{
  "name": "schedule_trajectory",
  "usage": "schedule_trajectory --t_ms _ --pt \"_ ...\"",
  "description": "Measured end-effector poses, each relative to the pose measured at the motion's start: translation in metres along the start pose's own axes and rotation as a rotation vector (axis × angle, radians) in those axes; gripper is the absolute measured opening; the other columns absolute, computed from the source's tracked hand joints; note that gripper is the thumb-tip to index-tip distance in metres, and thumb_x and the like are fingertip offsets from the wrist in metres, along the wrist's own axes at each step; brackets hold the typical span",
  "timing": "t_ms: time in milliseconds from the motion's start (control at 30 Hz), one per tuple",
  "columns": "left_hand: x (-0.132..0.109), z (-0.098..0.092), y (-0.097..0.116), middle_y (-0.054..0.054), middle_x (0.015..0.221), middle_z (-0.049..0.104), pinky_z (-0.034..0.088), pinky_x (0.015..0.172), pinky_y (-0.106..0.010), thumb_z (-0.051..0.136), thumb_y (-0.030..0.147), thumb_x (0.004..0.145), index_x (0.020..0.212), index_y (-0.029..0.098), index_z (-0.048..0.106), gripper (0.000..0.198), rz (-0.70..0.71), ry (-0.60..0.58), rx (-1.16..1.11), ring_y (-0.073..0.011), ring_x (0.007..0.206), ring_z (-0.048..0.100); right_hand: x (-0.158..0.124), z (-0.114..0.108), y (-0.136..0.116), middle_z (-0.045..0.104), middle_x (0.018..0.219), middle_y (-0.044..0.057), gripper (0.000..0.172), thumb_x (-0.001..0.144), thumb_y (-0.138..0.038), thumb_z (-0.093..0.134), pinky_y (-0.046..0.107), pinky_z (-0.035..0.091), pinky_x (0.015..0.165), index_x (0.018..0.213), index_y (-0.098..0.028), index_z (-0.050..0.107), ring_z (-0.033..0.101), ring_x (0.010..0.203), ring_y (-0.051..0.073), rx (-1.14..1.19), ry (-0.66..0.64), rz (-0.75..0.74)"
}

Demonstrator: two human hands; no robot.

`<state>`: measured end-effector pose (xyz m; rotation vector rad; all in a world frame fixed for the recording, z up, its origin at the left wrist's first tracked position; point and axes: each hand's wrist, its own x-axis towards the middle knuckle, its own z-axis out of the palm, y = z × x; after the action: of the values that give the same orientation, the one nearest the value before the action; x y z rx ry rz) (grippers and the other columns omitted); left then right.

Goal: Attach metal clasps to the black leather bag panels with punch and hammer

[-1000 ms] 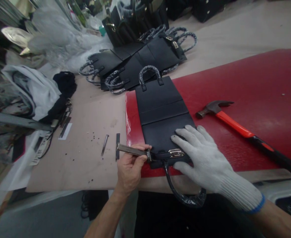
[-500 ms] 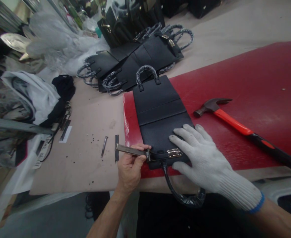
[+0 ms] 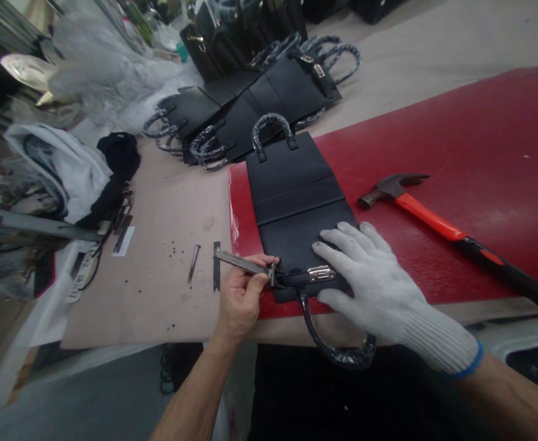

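Note:
A black leather handbag panel (image 3: 302, 199) lies flat, one plastic-wrapped handle at its far end and another hanging over the table's near edge. My bare left hand (image 3: 241, 300) is closed round a steel punch (image 3: 243, 263), held slanted, its wider end at the bag's near left edge beside a black strap. On that strap sits a shiny metal clasp (image 3: 321, 273). My right hand (image 3: 374, 282), in a white knit glove, rests with fingers spread on the bag's near right part, just right of the clasp.
A claw hammer (image 3: 452, 233) with an orange and black handle lies right on the red mat (image 3: 480, 135). A thin metal rod (image 3: 194, 263) and a dark flat bar (image 3: 216, 267) lie left. Behind are more black bags (image 3: 269, 98) and crumpled clear plastic (image 3: 98, 73).
The whole view has shifted slightly, so the table appears a little higher. Both hands keep their places on the bag and punch.

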<state>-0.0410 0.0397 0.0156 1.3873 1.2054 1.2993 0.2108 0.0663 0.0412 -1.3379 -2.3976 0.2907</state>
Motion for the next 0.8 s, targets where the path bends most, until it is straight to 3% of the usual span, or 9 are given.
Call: schedule_trajectory --t_ms 233,467,600,700,800 --pt "-0.005 0.005 0.005 -0.011 0.113 0.072 0.059 0.097 -0.045 0.058 0.021 0.099 0.105 0.019 0.060 0.007 0.263 -0.007 0.320 -0.0252 0.108 0.073 -0.002 0.000 0.001 0.058 0.147 0.013 0.057 0.083 -0.036 0.070 0.065 0.025 0.123 0.137 -0.017 0.064 0.043 0.143 0.039 0.024 0.021 -0.005" --pt "-0.004 0.011 0.010 -0.010 0.109 0.073 0.060 0.093 -0.042 0.057 0.016 0.097 0.105 0.019 0.060 0.009 0.381 0.024 0.439 -0.0235 0.103 0.073 -0.011 -0.001 0.000 0.061 0.144 0.013 0.050 0.083 -0.028 0.069 0.066 0.030 0.121 0.131 -0.018 0.066 0.046 0.142 0.038 0.080 0.047 0.000" --pt "-0.004 0.014 0.010 -0.010 0.107 0.073 0.060 0.091 -0.040 0.057 0.013 0.095 0.105 0.020 0.059 0.012 0.470 0.025 0.497 -0.0225 0.102 0.073 -0.039 -0.001 -0.015 0.063 0.140 0.015 0.044 0.089 -0.028 0.062 0.066 0.037 0.118 0.132 -0.018 0.062 0.051 0.137 0.039 0.072 0.171 0.079" --pt "-0.004 0.015 0.009 -0.010 0.107 0.074 0.060 0.091 -0.040 0.057 0.014 0.095 0.104 0.020 0.059 0.011 0.494 0.029 0.521 -0.0227 0.102 0.073 -0.073 -0.002 -0.034 0.066 0.133 0.017 0.041 0.093 -0.027 0.055 0.063 0.052 0.104 0.133 -0.019 0.059 0.061 0.126 0.039 0.044 0.262 0.208" --pt "-0.004 0.015 0.007 -0.011 0.107 0.074 0.060 0.090 -0.041 0.057 0.017 0.096 0.105 0.020 0.059 0.010 0.482 0.037 0.516 -0.0234 0.103 0.073 -0.103 -0.001 -0.052 0.072 0.122 0.015 0.039 0.094 -0.035 0.053 0.058 0.061 0.089 0.131 -0.025 0.059 0.071 0.109 0.037 0.116 0.250 0.393"
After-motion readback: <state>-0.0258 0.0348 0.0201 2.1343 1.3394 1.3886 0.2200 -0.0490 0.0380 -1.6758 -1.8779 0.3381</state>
